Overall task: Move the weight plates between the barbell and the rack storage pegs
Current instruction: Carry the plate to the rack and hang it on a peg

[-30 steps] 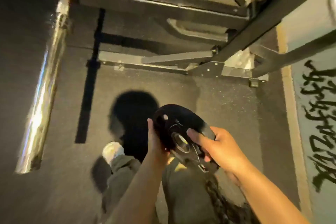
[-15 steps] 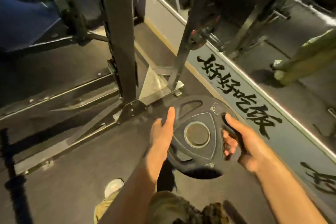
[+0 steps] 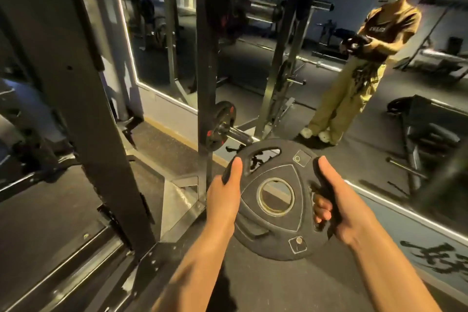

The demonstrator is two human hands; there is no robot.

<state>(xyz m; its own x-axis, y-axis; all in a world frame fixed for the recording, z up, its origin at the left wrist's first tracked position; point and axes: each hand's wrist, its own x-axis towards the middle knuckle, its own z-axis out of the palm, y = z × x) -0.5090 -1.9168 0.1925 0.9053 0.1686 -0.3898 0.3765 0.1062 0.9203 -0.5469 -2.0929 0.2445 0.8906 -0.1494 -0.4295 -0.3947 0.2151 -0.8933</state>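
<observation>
Raised since half a second ago: weight plate [image 3: 276, 197], gripped at opposite rims by left hand [image 3: 224, 194] and right hand [image 3: 336, 204], now near the low storage peg [image 3: 238, 134]; racking appears next

Behind the plate [image 3: 276, 200], the left hand's [image 3: 224, 200] fingers are hidden, and both forearms are cut off by the bottom edge.

The weight plate [image 3: 276, 200] hangs between both hands, left hand [image 3: 224, 197] on its left edge, right hand [image 3: 336, 206] through its right opening. Beyond it a storage peg [image 3: 239, 135] juts from the rack upright [image 3: 206, 58], carrying a smaller plate [image 3: 220, 125]. The mirror [image 3: 329, 45] stands behind
</observation>
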